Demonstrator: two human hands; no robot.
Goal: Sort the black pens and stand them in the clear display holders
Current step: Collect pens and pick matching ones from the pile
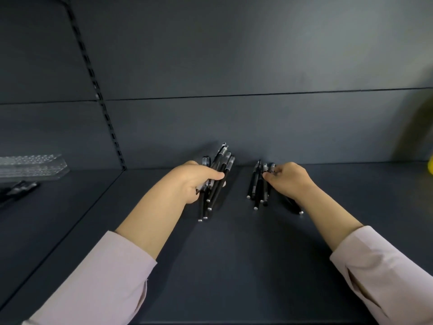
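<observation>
1. A bundle [219, 174] of black pens is clasped in the left hand [194, 181], with fingers and thumb curled round it. The caps are tilted up and away, just above the shelf [234, 254].
2. A pile [256, 186] of pens lies on the shelf near it; its cap ends are pinched by the curled fingertips of the right hand [289, 180].
3. The step is judged to be gathering. The pile should be squared first, caps all turned one way, so that no pen is left crossed.
4. The bundle is splayed at its lower ends, so these should be tapped level on the shelf before more is added.
5. The grip should be kept firm at mid-barrel, since smooth barrels are likely to slide.
6. The holder [32, 165] stands well apart at far left, with loose pens [18, 190] in front of it. The carry is best made once both lots are tidy.
</observation>
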